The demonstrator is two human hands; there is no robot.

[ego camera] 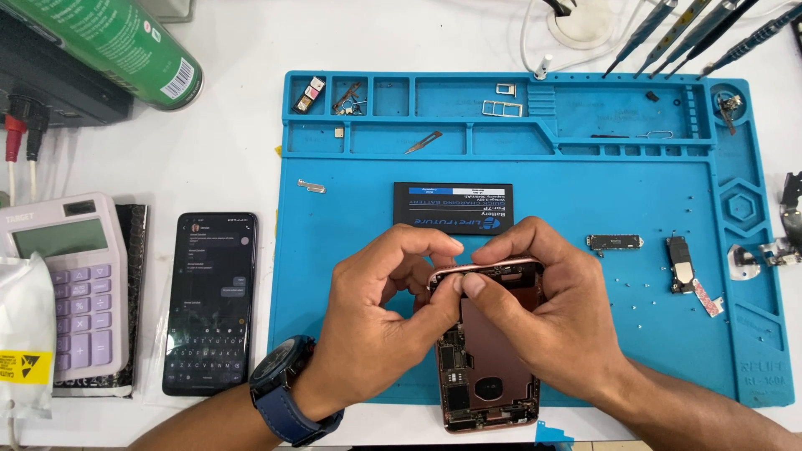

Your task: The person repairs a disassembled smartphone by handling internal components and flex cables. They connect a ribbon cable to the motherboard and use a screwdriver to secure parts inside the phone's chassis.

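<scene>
An opened rose-gold phone housing (489, 388) lies on the blue repair mat (351, 250), its circuit boards showing at the near end. My left hand (376, 321), with a dark watch on the wrist, pinches at the housing's far edge. My right hand (543, 309) grips the same far edge from the right, thumb pressed on the rim. The fingertips of both hands meet there and hide what lies between them. A black phone battery (453, 207) rests on the mat just beyond my hands.
A black smartphone (209, 301) with a lit screen lies left of the mat, beside a lilac calculator (71, 288). A green spray can (113, 42) is at top left. Small phone parts (681, 263) and screws sit on the mat's right; tool tips (685, 33) lie at top right.
</scene>
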